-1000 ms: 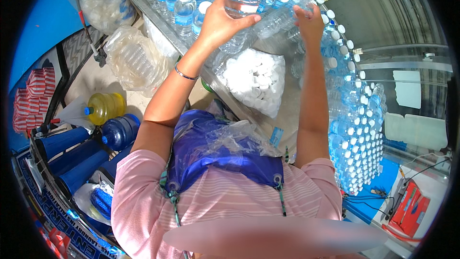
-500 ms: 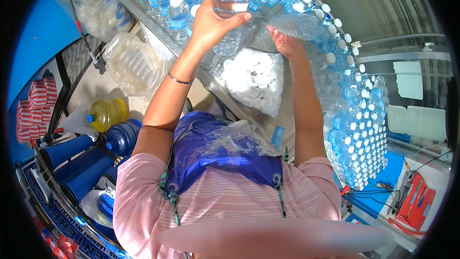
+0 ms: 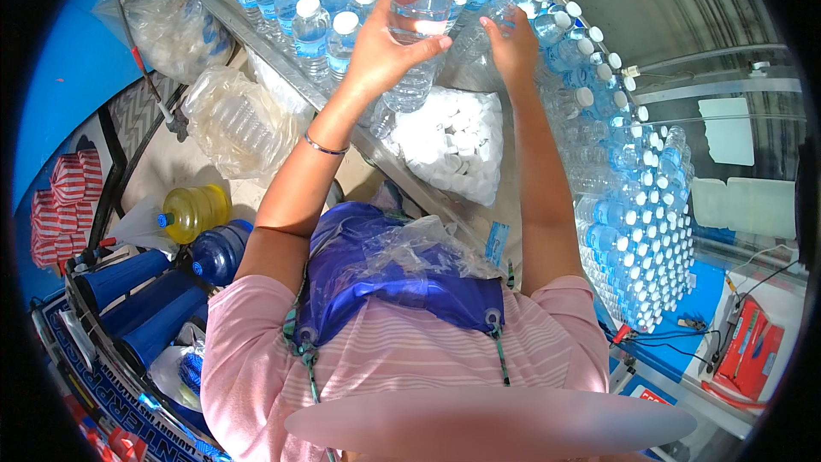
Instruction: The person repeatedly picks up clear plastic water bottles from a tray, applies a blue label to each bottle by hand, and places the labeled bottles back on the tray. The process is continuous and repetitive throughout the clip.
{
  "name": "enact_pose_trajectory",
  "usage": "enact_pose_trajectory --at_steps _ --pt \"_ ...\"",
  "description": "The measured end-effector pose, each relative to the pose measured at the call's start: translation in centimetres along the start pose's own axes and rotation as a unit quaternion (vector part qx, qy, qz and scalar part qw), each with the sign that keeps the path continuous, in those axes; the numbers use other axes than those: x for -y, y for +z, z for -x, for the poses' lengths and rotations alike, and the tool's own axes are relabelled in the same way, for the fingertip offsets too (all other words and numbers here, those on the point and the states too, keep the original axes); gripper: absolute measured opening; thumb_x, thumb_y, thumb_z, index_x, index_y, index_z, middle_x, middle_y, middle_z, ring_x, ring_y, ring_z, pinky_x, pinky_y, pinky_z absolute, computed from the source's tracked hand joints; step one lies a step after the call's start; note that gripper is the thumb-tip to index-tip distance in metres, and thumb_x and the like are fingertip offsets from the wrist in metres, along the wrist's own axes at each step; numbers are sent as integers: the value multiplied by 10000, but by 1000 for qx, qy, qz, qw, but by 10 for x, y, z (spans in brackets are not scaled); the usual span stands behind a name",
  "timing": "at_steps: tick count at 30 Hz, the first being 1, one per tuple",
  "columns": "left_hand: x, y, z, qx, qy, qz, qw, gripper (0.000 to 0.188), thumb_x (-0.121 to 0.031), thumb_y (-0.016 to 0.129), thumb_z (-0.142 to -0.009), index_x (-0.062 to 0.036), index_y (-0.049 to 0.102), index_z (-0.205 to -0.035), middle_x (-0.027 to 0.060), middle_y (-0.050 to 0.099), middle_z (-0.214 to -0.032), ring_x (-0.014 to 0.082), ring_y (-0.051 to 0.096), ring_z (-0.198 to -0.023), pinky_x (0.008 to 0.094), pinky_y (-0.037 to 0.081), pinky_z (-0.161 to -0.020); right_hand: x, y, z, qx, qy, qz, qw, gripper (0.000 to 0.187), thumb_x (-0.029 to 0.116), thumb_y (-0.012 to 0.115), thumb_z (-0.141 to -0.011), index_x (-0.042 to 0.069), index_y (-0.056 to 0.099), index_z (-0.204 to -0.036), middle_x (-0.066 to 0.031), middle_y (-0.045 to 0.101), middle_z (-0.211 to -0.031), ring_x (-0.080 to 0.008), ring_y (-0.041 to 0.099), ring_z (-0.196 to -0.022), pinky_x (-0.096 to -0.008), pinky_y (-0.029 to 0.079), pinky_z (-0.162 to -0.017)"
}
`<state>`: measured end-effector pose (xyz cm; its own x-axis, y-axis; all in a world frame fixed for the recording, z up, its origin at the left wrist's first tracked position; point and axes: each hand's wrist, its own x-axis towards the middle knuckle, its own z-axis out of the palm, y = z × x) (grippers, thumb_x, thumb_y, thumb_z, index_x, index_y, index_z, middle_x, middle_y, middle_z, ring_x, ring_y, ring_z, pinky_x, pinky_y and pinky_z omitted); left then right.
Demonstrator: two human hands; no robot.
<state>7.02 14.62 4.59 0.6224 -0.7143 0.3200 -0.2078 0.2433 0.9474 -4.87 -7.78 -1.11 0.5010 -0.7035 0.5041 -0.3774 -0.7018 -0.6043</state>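
Note:
My left hand is wrapped around a clear water bottle, its thumb across the front and its lower end showing below the hand. To its right, my right hand is closed on a clear plastic bottle; its outline is faint and partly lost against the plastic behind. Right below both hands sits a clear bag of white caps. Rows of capped bottles with blue labels stand just beyond my left hand.
Many capped bottles are massed along the right side. A metal rim runs diagonally on the left. Beyond it are bags of clear plastic, a yellow jug and a blue jug. A red case lies far right.
My right hand has moved up and farther from me, and the clear bottle by it has swung from pointing right to lying left of the hand. My left hand's bottle has shifted slightly.

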Motion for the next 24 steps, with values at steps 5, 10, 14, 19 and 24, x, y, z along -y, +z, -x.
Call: enact_pose_trajectory --at_steps 5,10,14,19,24 --pt "10 9 6 48 -27 27 998 727 -213 847 -712 35 431 -1254 124 724 -911 153 670 -878 281 525 -776 23 -2 8 -157 -91 168 969 647 388 757 -818 7 526 -1286 -148 660 -1070 -280 649 -937 -369 523 -790" --pt "0 20 22 199 -118 132 964 631 -179 777 -775 22 438 -1268 110 688 -964 133 642 -919 271 529 -759 67 -31 30 16 1 -454 891 431 202 650 -923 -21 538 -1274 -123 669 -1101 -204 645 -974 -301 531 -803" --pt "-25 32 29 343 -233 344 842 603 -235 716 -809 23 454 -1287 164 648 -1016 229 668 -887 334 566 -736 98 -40 58 158 145 -678 703 423 359 475 -1008 -5 579 -1195 -153 664 -1122 -273 649 -1035 -392 544 -891" --pt "-35 38 24 372 -262 361 814 633 -275 691 -818 20 439 -1317 220 642 -1041 295 687 -809 404 584 -713 97 -72 49 75 80 -737 667 501 428 471 -995 -13 565 -1214 -205 627 -1185 -331 615 -1115 -435 535 -919" --pt "-24 52 39 428 -324 450 714 712 -312 707 -783 17 417 -1344 214 640 -1038 342 683 -799 416 578 -683 89 -90 55 119 45 -763 634 424 357 552 -971 48 563 -1262 -202 578 -1264 -323 569 -1191 -452 506 -965"
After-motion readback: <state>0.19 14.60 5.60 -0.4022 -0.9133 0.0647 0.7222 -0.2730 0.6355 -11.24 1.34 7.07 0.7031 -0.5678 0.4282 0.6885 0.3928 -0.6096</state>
